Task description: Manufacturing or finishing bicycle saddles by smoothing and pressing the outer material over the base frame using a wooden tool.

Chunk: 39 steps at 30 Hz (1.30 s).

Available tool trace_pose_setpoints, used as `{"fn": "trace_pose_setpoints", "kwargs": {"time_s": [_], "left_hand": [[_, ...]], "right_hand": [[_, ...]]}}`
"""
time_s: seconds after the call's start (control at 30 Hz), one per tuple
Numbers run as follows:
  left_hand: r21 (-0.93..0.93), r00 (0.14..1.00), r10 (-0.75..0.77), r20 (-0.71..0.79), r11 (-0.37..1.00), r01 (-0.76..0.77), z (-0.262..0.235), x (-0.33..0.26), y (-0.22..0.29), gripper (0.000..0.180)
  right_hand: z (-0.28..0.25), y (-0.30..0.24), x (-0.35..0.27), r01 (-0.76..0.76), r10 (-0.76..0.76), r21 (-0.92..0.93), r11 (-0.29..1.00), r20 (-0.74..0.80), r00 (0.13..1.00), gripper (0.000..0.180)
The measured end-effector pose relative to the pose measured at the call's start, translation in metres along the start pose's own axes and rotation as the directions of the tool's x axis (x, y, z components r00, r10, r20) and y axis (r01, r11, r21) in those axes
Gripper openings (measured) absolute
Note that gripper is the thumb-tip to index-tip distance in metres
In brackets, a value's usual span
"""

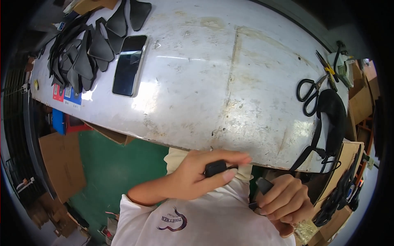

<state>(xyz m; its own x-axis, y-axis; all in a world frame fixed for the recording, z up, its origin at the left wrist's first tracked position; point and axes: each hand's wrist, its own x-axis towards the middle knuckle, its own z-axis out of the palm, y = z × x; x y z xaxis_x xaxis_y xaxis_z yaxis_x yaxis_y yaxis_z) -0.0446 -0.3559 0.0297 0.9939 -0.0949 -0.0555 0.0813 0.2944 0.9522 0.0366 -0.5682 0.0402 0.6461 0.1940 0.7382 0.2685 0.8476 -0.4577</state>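
In front of my chest, past the table's near edge, my left hand (201, 174) is closed around a small black block-like piece (215, 168), thumb and forefinger pointing right. A thin dark bit sticks out between those two fingertips; its kind is unclear. To its right, my right hand (286, 201) has its fingers curled on a small dark grey flat-ended piece (264, 185). Most of that piece is hidden in the fingers. The two hands are apart.
On the white worn table (184, 82) lie a phone (130, 65), a pile of black curved foam-like pieces (84, 55), black-handled scissors (312, 94) and a black strap-like item (331, 115) at the right. Cardboard (61, 164) stands at the left.
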Motion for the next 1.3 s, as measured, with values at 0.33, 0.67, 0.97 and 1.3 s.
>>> {"fn": "trace_pose_setpoints", "kwargs": {"time_s": [0.33, 0.67, 0.97, 1.3], "left_hand": [[0.242, 0.995, -0.065, -0.080, 0.967, 0.083, 0.015, -0.002, -0.042, 0.028], [0.217, 0.997, 0.033, -0.074, 0.976, -0.016, 0.018, 0.004, -0.048, 0.023], [0.214, 0.998, 0.045, -0.040, 0.976, -0.036, 0.015, 0.004, -0.044, 0.017], [0.189, 0.996, 0.082, -0.024, 0.979, -0.076, 0.011, 0.007, -0.045, 0.015]], "right_hand": [[0.017, 0.031, 0.003, -0.037, 0.060, -0.125, 0.991, 0.187, 0.981, 0.030], [0.013, 0.061, 0.004, -0.012, 0.027, -0.046, 0.999, 0.326, 0.945, 0.025], [0.027, 0.048, 0.008, -0.180, 0.225, -0.222, 0.958, 0.200, 0.953, 0.022], [0.015, 0.061, -0.004, 0.047, -0.033, -0.103, 0.994, 0.133, 0.991, 0.022]]}}
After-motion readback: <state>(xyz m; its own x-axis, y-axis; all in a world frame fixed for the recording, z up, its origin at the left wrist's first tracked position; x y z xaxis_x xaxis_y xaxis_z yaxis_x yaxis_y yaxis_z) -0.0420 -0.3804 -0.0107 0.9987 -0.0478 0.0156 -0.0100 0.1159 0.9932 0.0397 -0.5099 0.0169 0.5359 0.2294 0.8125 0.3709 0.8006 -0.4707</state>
